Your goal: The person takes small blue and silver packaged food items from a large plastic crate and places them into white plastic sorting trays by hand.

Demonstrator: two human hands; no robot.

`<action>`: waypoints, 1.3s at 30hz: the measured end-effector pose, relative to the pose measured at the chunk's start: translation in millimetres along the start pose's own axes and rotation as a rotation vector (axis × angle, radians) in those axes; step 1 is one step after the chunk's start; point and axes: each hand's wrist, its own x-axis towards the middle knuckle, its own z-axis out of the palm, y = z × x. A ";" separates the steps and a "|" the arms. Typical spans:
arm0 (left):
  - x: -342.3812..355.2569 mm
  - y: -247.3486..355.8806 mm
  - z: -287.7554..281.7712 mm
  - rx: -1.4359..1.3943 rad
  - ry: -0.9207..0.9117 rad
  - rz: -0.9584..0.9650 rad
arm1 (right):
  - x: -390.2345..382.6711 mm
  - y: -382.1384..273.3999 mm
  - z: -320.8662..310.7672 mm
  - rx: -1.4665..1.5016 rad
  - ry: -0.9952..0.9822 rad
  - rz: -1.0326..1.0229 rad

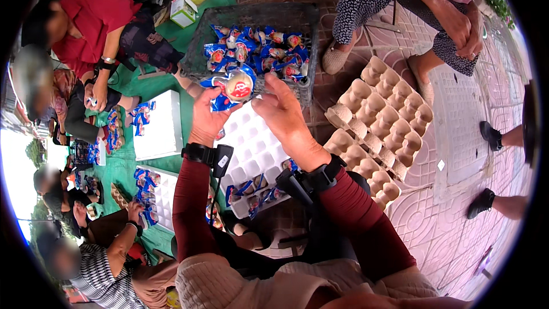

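At about nine o'clock, other people sit on a green mat [171,88] and work with small blue packs of their own. A white foam tray [161,126] lies on the mat near them, at about ten o'clock from the middle. The person's left hand [207,115] comes up from six o'clock in a dark red sleeve with a black wrist strap. Its grip is closed on the blue wrapper of a wrapped egg [238,86], fingers curled round the left side of it. The wrapped egg sits just above the middle, at about twelve o'clock, with its round pale face turned up. The right hand [284,113] is just beside it on the right, and its fingertips touch the wrapper edge in a loose pinch, half open. Behind the egg, at twelve o'clock, a dark plastic crate [257,17] holds a pile of more blue wrapped eggs. Under both hands lies a white cup tray [251,146] with many empty cups and a few blue packs at its near end. At about three o'clock sit brown paper egg trays [380,114] on the tiled floor [457,137], where another person sits with hands folded.
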 end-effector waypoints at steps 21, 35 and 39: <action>-187.4 -68.2 -121.6 0.532 0.567 0.100 | -56.0 -42.7 -12.5 -0.312 -0.384 -0.009; -227.6 -217.3 -231.5 1.560 0.743 0.023 | -72.4 -44.5 -4.0 -0.314 -0.443 -0.045; -219.2 -236.7 -246.5 1.654 0.711 0.094 | -74.1 -46.4 -0.3 -0.332 -0.452 -0.050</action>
